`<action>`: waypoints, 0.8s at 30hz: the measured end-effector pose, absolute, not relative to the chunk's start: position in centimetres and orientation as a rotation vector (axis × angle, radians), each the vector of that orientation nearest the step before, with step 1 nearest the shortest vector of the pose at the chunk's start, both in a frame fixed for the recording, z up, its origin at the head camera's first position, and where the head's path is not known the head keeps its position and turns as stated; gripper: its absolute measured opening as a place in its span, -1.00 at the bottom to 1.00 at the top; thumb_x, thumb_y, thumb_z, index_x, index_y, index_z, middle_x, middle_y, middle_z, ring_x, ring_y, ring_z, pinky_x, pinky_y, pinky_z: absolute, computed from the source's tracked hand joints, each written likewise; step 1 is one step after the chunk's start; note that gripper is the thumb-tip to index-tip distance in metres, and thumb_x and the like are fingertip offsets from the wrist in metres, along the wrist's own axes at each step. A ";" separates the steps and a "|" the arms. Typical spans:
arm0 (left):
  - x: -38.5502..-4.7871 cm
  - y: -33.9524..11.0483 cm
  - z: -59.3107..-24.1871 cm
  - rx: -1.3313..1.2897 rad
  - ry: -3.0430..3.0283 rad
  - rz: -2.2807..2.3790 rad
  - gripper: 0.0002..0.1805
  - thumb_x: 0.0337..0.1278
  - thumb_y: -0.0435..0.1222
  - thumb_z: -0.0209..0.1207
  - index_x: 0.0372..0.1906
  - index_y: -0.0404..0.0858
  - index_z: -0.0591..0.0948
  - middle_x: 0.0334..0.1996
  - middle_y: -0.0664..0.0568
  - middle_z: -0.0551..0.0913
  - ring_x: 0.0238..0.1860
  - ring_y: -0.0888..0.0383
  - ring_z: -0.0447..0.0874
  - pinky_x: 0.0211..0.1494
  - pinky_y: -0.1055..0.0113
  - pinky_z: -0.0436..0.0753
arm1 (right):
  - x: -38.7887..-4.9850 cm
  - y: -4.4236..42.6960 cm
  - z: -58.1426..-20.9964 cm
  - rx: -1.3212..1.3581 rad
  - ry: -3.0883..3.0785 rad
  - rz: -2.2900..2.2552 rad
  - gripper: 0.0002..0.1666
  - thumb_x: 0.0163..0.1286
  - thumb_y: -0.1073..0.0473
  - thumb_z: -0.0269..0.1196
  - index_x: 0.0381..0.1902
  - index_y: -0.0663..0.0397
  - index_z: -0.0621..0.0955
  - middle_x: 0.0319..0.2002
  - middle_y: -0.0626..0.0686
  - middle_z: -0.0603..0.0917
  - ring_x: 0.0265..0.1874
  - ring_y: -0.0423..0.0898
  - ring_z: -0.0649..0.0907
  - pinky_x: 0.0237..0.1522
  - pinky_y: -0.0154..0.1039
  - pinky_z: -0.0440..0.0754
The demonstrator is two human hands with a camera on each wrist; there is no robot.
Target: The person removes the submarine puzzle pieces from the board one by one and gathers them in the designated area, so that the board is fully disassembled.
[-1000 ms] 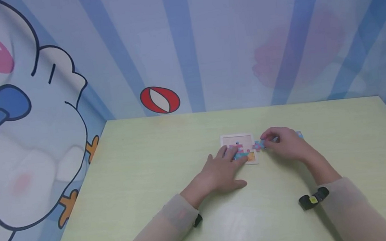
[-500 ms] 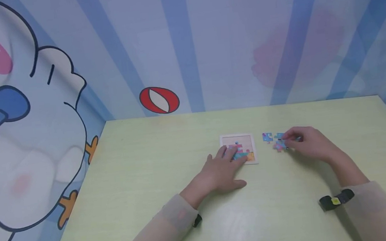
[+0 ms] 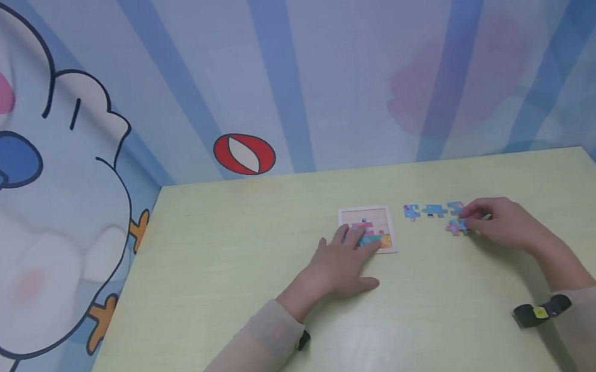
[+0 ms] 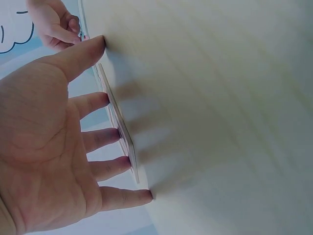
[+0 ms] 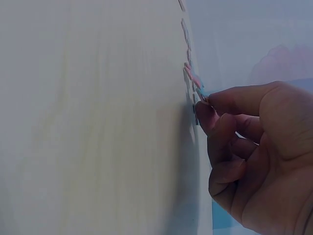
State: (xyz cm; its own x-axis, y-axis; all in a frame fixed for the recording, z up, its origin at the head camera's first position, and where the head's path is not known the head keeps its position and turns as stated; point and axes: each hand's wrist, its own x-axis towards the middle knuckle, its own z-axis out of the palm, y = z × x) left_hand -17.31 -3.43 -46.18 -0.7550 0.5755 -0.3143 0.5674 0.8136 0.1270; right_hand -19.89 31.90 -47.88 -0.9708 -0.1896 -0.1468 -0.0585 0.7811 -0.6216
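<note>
A small white-framed puzzle tray (image 3: 364,209) lies on the table, partly filled with pink, teal and orange pieces. The left hand (image 3: 340,265) rests on it with fingers spread; in the left wrist view the fingertips of that hand (image 4: 54,142) touch the tray (image 4: 128,139) and the table. Right of the tray, the right hand (image 3: 504,226) pinches a pink and blue puzzle piece (image 3: 456,227) between thumb and finger. The right wrist view shows the piece (image 5: 194,78) tilted in the pinch of the right hand (image 5: 259,147), its other fingers curled.
Behind the held piece, loose blue puzzle pieces lie in a row: one nearest the tray (image 3: 411,211), one in the middle (image 3: 434,210), another (image 3: 455,207) by the right fingers. A printed backdrop (image 3: 340,72) stands along the table's back edge.
The right hand has moved right, away from the tray, with the pink and blue piece in its pinch, uncovering the row of loose pieces. The left hand has stayed on the tray.
</note>
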 end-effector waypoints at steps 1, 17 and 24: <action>-17.3 -3.4 -46.2 0.867 2.660 0.036 -0.14 0.36 0.27 0.15 0.66 0.20 0.17 0.69 0.04 -0.06 0.65 -0.13 -0.13 0.47 -0.33 0.23 | -19.9 32.1 -47.9 -0.189 2.772 -0.954 -0.67 0.52 0.13 0.25 0.07 0.24 0.68 -0.10 0.17 0.70 -0.14 0.09 0.63 -0.23 -0.12 0.57; -17.3 -3.3 -46.4 0.864 2.665 0.033 -0.14 0.36 0.26 0.15 0.66 0.20 0.16 0.69 0.04 -0.07 0.65 -0.14 -0.14 0.47 -0.34 0.22 | -19.9 33.1 -47.9 -0.164 2.776 -0.926 -0.66 0.53 0.14 0.23 0.09 0.28 0.66 -0.08 0.23 0.69 -0.10 0.15 0.62 -0.20 -0.09 0.55; -17.3 -3.4 -46.4 0.860 2.665 0.037 -0.14 0.37 0.26 0.15 0.66 0.21 0.15 0.69 0.05 -0.08 0.65 -0.14 -0.15 0.47 -0.34 0.22 | -19.9 33.1 -47.9 -0.171 2.786 -0.923 -0.65 0.51 0.10 0.27 0.07 0.26 0.67 -0.10 0.21 0.69 -0.15 0.11 0.61 -0.23 -0.11 0.54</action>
